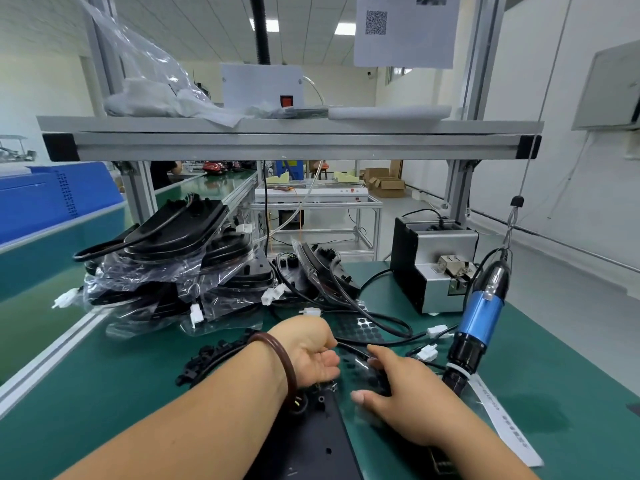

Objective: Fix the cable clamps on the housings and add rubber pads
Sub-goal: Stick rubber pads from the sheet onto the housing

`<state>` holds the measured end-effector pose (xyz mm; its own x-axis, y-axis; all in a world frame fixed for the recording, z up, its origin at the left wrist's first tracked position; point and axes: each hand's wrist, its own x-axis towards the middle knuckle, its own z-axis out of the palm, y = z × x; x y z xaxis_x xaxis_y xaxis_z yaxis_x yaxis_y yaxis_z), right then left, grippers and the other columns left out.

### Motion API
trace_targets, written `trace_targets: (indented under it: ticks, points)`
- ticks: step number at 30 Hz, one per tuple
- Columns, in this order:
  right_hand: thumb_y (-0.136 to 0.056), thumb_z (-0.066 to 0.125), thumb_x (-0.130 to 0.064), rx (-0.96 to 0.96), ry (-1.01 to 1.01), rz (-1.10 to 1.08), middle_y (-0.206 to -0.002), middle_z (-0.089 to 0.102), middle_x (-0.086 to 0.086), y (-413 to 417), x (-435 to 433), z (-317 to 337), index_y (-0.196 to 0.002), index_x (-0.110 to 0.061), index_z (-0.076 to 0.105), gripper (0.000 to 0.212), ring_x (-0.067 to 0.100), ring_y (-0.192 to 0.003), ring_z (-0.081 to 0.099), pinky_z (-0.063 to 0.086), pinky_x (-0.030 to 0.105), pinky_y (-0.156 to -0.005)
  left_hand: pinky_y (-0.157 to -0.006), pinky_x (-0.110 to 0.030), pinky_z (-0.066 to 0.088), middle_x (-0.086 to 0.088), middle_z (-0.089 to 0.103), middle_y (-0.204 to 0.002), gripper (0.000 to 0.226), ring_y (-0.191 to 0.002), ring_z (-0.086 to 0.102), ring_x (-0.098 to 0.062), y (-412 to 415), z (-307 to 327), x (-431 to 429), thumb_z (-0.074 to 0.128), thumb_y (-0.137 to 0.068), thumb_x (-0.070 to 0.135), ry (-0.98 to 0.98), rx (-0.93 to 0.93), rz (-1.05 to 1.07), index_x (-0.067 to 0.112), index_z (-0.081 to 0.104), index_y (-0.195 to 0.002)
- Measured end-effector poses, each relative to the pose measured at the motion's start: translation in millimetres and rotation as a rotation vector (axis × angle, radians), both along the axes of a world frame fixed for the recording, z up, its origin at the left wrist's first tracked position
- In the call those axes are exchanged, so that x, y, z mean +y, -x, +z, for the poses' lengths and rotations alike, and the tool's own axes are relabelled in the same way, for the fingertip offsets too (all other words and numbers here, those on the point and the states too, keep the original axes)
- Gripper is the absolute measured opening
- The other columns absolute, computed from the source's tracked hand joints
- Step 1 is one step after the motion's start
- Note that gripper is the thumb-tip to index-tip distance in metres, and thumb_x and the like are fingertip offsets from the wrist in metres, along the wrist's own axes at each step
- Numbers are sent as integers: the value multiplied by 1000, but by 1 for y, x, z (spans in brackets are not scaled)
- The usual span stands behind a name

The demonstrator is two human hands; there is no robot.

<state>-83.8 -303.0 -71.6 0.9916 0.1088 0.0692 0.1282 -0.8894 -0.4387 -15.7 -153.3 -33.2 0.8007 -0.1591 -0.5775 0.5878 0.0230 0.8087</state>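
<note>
A black housing [311, 441] lies on the green mat right in front of me, partly under my forearms. My left hand [308, 355] hovers over its far end, fingers curled round a thin black cable [356, 348] that runs off to the right. With its fingers stretched out, my right hand [401, 393] rests on a clear sheet of black rubber pads [360, 372]. A second pad sheet [360, 327] lies just beyond. A pile of small black cable clamps [207, 358] sits left of my left wrist.
A blue electric screwdriver [481, 320] hangs at the right, close to my right hand. Behind it stands a grey screw feeder [433, 265]. Bagged black housings [173, 265] are stacked at the left, with cables and white connectors [437, 330] strewn across the mat. A shelf [291, 140] spans overhead.
</note>
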Motion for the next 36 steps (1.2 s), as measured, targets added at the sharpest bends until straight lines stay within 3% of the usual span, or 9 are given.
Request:
trace_targets:
  ticks: [1, 5, 7, 9, 11, 15, 20, 28, 36]
  points:
    - [-83, 59, -61, -24, -14, -3, -144, 46, -13, 0, 0, 0, -150, -31, 21, 83, 8, -132, 43, 37, 25, -105, -91, -33, 45, -14, 47, -92, 26, -97, 54, -20, 1, 1, -2, 40, -95, -4, 9, -8, -9, -4, 45, -120]
    - [-79, 62, -61, -76, -37, 38, -141, 48, -16, 3, 8, -1, -146, -37, 26, 80, 7, -128, 46, 38, 22, -100, -63, -29, 53, -18, 56, -99, 17, -88, 62, -26, 3, -3, -5, 47, -87, -14, 1, -78, -68, -6, 55, -99]
    - [-79, 64, -61, -90, -55, 87, -138, 49, -19, 4, 10, 1, -141, -41, 36, 71, 4, -127, 45, 35, 17, -98, -58, -28, 53, -17, 61, -82, 19, -72, 63, -26, 5, -3, -5, 44, -85, -20, -29, -112, -89, -5, 55, -81]
    - [-81, 63, -59, -121, -82, 116, -137, 48, -19, 5, 10, 3, -138, -37, 45, 64, 2, -129, 41, 27, 8, -99, -60, -29, 53, -17, 59, -77, 24, -73, 62, -27, 4, -3, -3, 43, -83, -24, -44, -148, -85, -4, 53, -76]
    - [-85, 65, -47, -227, -150, 75, -125, 58, -15, 1, 9, 5, -127, -30, 60, 45, 2, -119, 49, 25, -3, -91, -57, -31, 55, -18, 58, -83, 25, -75, 63, -28, 3, -2, 0, 45, -80, -26, -62, -167, -90, -3, 53, -79]
    - [-87, 67, -22, -320, -217, -25, -92, 63, -14, -5, 13, 6, -99, -28, 73, 15, 2, -91, 57, 36, 3, -77, -58, -29, 56, -16, 64, -81, 31, -74, 65, -24, 6, -2, 9, 50, -78, -25, -89, -199, -160, 5, 51, -85]
    - [-90, 63, -21, -327, -175, -35, -94, 66, -10, -9, 16, 4, -97, -25, 74, 14, 5, -91, 58, 41, 10, -78, -64, -30, 57, -22, 66, -96, 49, -77, 65, -23, 7, -6, 10, 52, -78, -25, -90, -260, -201, 9, 42, -112]
    - [-95, 53, -27, -389, -19, 68, -93, 65, -2, -7, 17, 2, -96, -20, 72, 20, 12, -93, 55, 42, 23, -82, -64, -29, 54, -32, 58, -119, 41, -103, 63, -31, 7, -5, 7, 49, -78, -27, -35, -278, -229, 11, 42, -93]
    - [-92, 59, -20, -457, -70, 72, -87, 66, 1, -6, 19, 2, -90, -15, 73, 15, 15, -86, 59, 46, 26, -78, -60, -28, 53, -18, 58, -90, 47, -85, 60, -21, 8, -4, 8, 50, -79, -27, 12, -265, -200, 7, 38, -110]
